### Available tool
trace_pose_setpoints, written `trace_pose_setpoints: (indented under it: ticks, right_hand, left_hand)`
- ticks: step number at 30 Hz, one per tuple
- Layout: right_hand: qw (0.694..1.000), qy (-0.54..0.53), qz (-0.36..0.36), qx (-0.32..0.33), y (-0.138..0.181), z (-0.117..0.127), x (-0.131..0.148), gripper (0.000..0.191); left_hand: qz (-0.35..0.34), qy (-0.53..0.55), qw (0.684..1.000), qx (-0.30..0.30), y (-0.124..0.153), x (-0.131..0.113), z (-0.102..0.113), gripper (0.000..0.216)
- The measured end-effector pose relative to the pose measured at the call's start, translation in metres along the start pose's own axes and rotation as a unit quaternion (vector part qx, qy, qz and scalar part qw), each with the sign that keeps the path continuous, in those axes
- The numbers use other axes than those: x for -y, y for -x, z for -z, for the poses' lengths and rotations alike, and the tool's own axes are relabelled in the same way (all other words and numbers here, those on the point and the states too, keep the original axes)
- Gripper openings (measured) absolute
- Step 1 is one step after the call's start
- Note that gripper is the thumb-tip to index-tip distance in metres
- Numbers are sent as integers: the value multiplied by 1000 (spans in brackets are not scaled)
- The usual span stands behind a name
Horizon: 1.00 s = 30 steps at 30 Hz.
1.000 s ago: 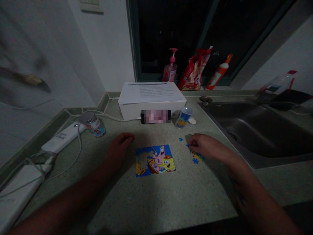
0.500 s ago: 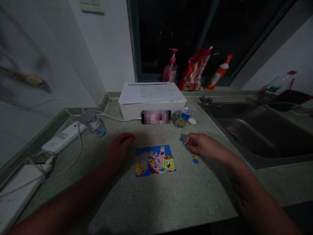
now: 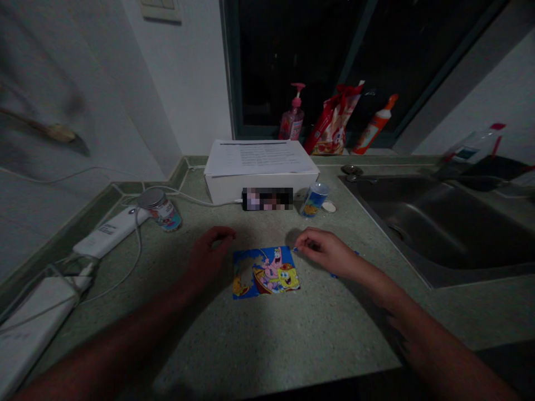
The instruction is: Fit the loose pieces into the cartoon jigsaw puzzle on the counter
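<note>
On the countertop lies a partly assembled jigsaw puzzle [image 3: 276, 273] with cartoon figures on blue; a gap in its upper left shows bare counter. My right hand [image 3: 324, 249] is closed in a pinch just off the puzzle's upper right corner, with a small blue puzzle piece [image 3: 295, 249] at its fingertips. My left hand [image 3: 211, 250] rests beside the puzzle's upper left corner, thumb and forefinger tips brought together; whether anything is between them I cannot make out. Loose puzzle pieces [image 3: 333, 275] lie under my right wrist, mostly hidden by it.
A blue can [image 3: 314, 200] stands behind my right hand, its lid [image 3: 329, 207] beside it. A phone [image 3: 267, 199] leans on a white box [image 3: 217, 189]. At left are a jar [image 3: 161, 210], a power strip [image 3: 108, 231] and cables. The sink [image 3: 434, 223] is at right.
My right hand has moved left from the loose pieces to the puzzle's upper right corner, carrying a blue puzzle piece. My left hand has shifted slightly to the right.
</note>
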State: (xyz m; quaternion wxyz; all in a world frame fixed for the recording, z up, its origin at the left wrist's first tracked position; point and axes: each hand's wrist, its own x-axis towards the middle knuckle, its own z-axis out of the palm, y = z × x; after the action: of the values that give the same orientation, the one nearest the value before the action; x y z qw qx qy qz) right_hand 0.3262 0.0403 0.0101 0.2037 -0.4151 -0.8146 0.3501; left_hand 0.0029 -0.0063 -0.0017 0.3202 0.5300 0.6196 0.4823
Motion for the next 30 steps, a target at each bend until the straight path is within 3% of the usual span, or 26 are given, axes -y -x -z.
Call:
trace_pose_setpoints:
  ticks: [5,9,13,25,30]
  right_hand:
    - [994,-109,-3,15,-10,-24,10,12]
    - [977,-200,-70,26,-21,-37,18,13]
    - [963,-250,-92,51,-32,-42,29,16]
    - [957,-275,-72,54,-42,-56,49,17]
    - [952,-297,-60,46,-41,-63,50,18]
  left_hand:
    - [-21,-31,999,32,13,-17,-3,13]
    - [-74,-39,993,82,18,-14,-5,14]
    - [-124,-62,983,121,21,-10,-5,16]
    - [-263,-78,947,165,28,-5,-7,18]
    - [-351,-97,918,158,28,2,-9,25]
